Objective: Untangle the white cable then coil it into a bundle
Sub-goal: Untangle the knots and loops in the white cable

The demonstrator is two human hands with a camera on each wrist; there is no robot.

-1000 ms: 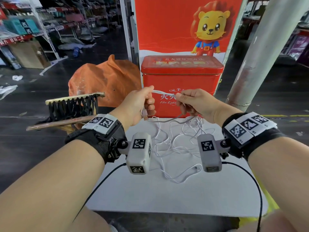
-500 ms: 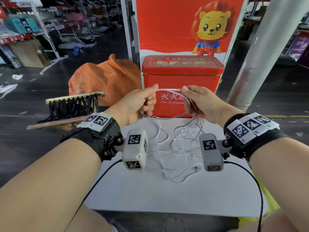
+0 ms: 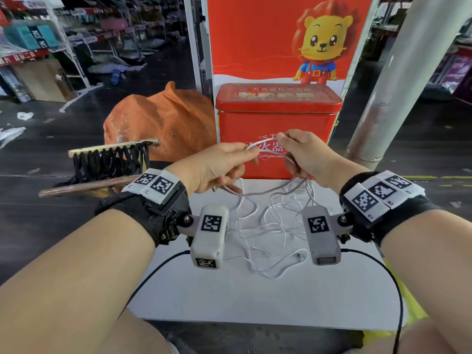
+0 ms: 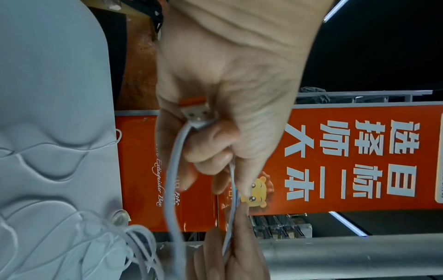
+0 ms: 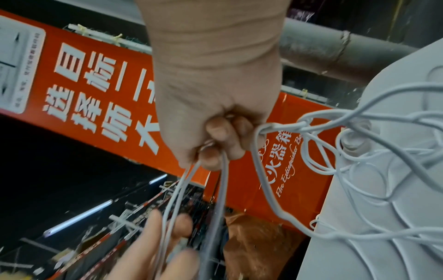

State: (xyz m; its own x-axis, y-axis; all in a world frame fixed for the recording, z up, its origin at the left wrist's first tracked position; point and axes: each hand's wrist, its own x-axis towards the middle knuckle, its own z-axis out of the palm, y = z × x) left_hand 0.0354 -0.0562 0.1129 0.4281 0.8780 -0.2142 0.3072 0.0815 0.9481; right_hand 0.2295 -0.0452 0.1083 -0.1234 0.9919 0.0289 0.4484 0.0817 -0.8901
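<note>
Hands closer since earlier; left hand (image 3: 219, 167) pinches thin white cable (image 3: 265, 192) near USB plug (image 4: 195, 111), right hand (image 3: 304, 154) curled round loop, forming first coil above white table (image 3: 255, 300).

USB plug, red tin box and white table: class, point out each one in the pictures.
USB plug (image 4: 194, 113), left wrist view, its metal shell.
Red tin box (image 3: 278, 97), head view, its lid.
White table (image 3: 255, 302), head view, a bare near part.
</note>
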